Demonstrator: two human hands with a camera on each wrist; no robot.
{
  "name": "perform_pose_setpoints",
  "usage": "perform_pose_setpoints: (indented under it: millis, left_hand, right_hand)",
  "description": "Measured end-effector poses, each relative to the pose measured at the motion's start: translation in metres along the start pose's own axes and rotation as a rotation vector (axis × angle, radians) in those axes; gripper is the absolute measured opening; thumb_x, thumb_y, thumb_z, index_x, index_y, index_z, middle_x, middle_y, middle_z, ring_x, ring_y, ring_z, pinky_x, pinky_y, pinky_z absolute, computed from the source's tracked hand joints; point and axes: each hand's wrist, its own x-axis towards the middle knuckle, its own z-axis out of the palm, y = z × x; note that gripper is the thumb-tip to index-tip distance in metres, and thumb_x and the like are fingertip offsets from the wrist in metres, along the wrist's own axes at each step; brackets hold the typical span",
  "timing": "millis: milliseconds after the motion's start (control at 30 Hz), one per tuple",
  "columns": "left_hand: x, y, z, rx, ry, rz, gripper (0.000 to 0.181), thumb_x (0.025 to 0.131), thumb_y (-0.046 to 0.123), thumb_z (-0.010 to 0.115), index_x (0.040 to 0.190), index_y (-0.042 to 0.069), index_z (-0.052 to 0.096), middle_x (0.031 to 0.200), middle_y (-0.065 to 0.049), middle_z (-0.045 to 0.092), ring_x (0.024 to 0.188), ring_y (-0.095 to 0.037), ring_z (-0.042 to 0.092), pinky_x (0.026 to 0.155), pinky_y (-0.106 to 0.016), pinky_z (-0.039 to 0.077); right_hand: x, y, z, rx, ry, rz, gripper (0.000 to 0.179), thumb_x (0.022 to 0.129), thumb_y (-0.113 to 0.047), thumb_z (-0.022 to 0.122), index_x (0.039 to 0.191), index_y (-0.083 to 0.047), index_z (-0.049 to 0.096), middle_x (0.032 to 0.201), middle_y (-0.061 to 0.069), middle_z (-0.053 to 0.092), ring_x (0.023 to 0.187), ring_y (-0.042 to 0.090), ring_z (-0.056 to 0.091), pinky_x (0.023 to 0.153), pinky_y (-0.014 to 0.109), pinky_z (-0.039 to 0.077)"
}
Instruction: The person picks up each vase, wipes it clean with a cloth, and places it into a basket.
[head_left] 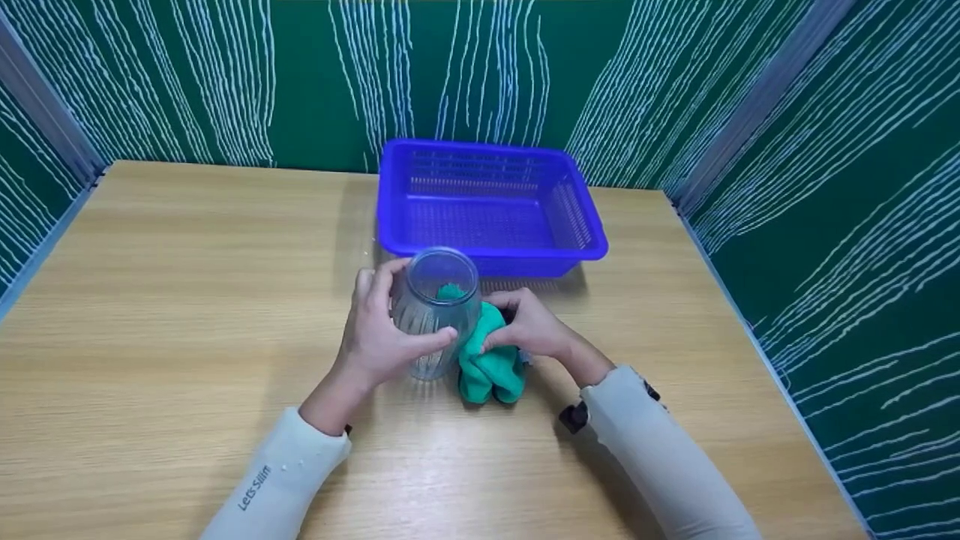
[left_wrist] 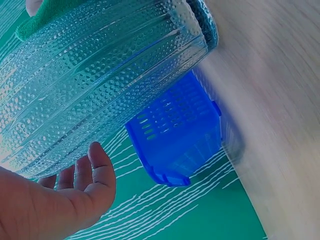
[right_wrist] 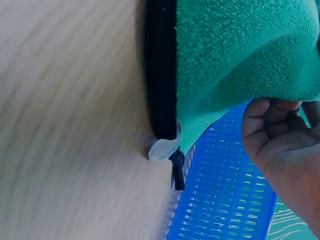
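Observation:
In the head view my left hand grips a clear glass jar round its side, the thumb across the near face. The jar stands tilted, its open mouth upward; its dimpled, ribbed wall fills much of the left wrist view. Right beside it, my right hand pinches a bunched green cloth. A bit of green shows at the jar's mouth; whether it is inside or behind the glass I cannot tell. The right wrist view shows the fleecy cloth with a black edge band and a small white tag.
Just behind the hands a blue plastic basket with slotted walls stands on the wooden table. Green panels with white streaks enclose the table at the back and sides.

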Motion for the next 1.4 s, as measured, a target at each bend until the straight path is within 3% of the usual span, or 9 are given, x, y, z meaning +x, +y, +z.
perform_pose_setpoints:
  millis: [267,400,533,667,833,1033,1167,1267,1400]
  left_hand:
    - [0.0,-0.001,0.0,-0.004,0.002,0.008,0.089,0.06,0.047,0.087,0.135,0.031,0.041,0.112,-0.003,0.039,0.109,-0.017,0.043,0.091,-0.041,0.043]
    - [0.001,-0.001,0.001,-0.012,0.009,0.014,0.089,0.06,0.042,0.089,0.135,0.031,0.042,0.111,-0.003,0.038,0.107,-0.017,0.043,0.088,-0.038,0.043]
    - [0.001,0.0,0.001,-0.009,0.009,0.007,0.089,0.06,0.043,0.089,0.134,0.032,0.042,0.112,-0.003,0.039,0.108,-0.017,0.044,0.088,-0.04,0.044]
    - [0.001,0.001,0.001,0.01,0.006,-0.008,0.088,0.06,0.045,0.088,0.135,0.032,0.042,0.114,-0.002,0.04,0.11,-0.018,0.045,0.091,-0.043,0.046]
    - [0.001,0.001,0.0,0.022,0.005,-0.02,0.089,0.06,0.048,0.087,0.135,0.032,0.042,0.115,-0.002,0.04,0.111,-0.018,0.046,0.092,-0.045,0.047]
    - [0.0,0.001,0.001,0.022,0.003,-0.023,0.089,0.06,0.05,0.086,0.135,0.033,0.041,0.114,-0.002,0.04,0.111,-0.018,0.045,0.092,-0.044,0.047]
    - [0.0,0.0,0.001,0.023,0.009,-0.011,0.089,0.06,0.05,0.086,0.135,0.033,0.042,0.113,-0.002,0.04,0.11,-0.017,0.046,0.091,-0.043,0.047]
    - [0.001,-0.001,0.0,0.026,0.014,0.008,0.087,0.061,0.049,0.086,0.135,0.032,0.044,0.113,-0.001,0.042,0.109,-0.016,0.047,0.089,-0.042,0.047]
    - [0.002,-0.002,0.0,0.038,0.014,0.028,0.086,0.061,0.049,0.086,0.135,0.031,0.045,0.114,0.0,0.044,0.106,-0.016,0.047,0.087,-0.04,0.048]
  right_hand:
    - [-0.003,-0.001,-0.005,0.064,0.061,-0.004,0.037,0.07,-0.002,0.082,0.105,0.005,0.071,0.087,-0.004,0.068,0.078,0.006,0.058,0.071,0.021,0.05]
    - [0.0,0.01,-0.011,0.11,0.103,-0.039,0.024,0.074,0.0,0.078,0.097,0.005,0.071,0.08,-0.005,0.063,0.076,0.009,0.054,0.07,0.022,0.047]
    - [0.001,0.013,-0.016,0.156,0.137,-0.096,0.01,0.08,-0.004,0.075,0.089,-0.005,0.071,0.078,-0.005,0.058,0.076,0.011,0.052,0.07,0.023,0.046]
    - [0.003,0.006,-0.018,0.224,0.171,-0.139,0.009,0.08,-0.019,0.076,0.087,-0.016,0.071,0.079,-0.005,0.058,0.079,0.011,0.053,0.071,0.024,0.046]
    - [0.008,-0.007,-0.019,0.232,0.198,-0.167,0.029,0.078,-0.041,0.074,0.094,-0.017,0.071,0.087,-0.003,0.061,0.087,0.014,0.054,0.078,0.027,0.046]
    - [0.011,-0.019,-0.019,0.208,0.141,-0.168,0.052,0.081,-0.048,0.068,0.109,-0.005,0.067,0.1,0.001,0.059,0.098,0.019,0.051,0.087,0.032,0.044]
    - [0.009,-0.02,-0.018,0.174,0.06,-0.199,0.048,0.094,-0.035,0.058,0.124,0.002,0.058,0.11,0.005,0.052,0.109,0.023,0.045,0.096,0.035,0.039]
    - [0.007,-0.021,-0.017,0.152,0.014,-0.198,0.054,0.087,-0.018,0.055,0.138,-0.002,0.049,0.118,0.008,0.049,0.116,0.026,0.04,0.101,0.039,0.035]
    - [0.008,-0.022,-0.016,0.122,-0.011,-0.181,0.065,0.079,-0.015,0.058,0.143,-0.009,0.046,0.12,0.011,0.047,0.116,0.026,0.039,0.101,0.042,0.036]
